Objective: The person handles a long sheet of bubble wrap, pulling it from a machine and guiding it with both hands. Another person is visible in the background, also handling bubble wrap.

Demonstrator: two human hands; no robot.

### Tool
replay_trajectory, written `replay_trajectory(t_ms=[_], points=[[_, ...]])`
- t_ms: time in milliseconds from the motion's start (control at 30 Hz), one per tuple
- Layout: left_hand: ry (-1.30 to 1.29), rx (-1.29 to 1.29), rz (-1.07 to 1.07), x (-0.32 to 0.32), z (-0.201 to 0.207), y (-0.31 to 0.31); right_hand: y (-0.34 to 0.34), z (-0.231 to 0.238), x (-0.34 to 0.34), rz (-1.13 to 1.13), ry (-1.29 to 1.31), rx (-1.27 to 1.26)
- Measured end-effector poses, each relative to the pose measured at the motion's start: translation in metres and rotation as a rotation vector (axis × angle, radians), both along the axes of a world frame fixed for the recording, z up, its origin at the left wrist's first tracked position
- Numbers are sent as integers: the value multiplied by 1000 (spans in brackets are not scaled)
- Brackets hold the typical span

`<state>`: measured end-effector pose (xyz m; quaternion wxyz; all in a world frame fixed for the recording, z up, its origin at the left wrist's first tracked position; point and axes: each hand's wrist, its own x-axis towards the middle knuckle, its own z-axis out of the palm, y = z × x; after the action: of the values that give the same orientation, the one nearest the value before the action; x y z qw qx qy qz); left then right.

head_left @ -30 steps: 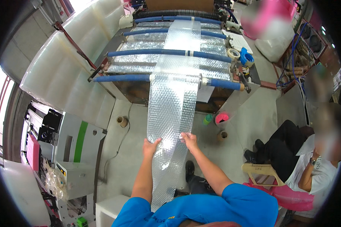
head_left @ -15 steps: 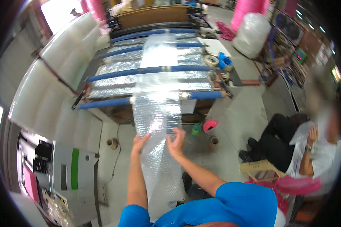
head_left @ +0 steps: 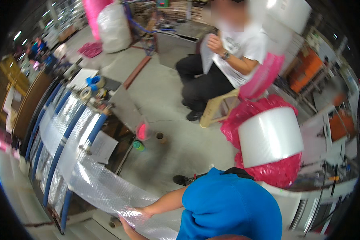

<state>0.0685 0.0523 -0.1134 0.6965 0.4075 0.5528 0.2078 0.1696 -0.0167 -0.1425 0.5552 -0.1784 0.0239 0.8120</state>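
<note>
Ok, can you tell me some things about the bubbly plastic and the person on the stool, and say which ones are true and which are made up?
1. The person's right hand holds the bubble wrap sheet. True.
2. The sheet comes off a machine with blue rollers. True.
3. The seated person is standing on a ladder. False: they sit on a wooden stool.
4. The big white roll rests on green bags. False: it rests on pink plastic.
5. The sleeve is blue. True.
</note>
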Motion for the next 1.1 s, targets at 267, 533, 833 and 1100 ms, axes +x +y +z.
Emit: replay_trajectory(t_ms=[267, 533, 833, 1100], points=[[176, 89, -250, -15, 11, -38, -89, 31, 4, 292, -832, 42], [297, 259, -421, -55, 20, -60, -101, 39, 49, -207, -1259, -118], [128, 111, 97, -45, -13, -97, -68, -9, 102, -56, -1088, 31], [279, 41, 44, -48, -19, -84, -63, -28, 122, 316, -1295, 61]])
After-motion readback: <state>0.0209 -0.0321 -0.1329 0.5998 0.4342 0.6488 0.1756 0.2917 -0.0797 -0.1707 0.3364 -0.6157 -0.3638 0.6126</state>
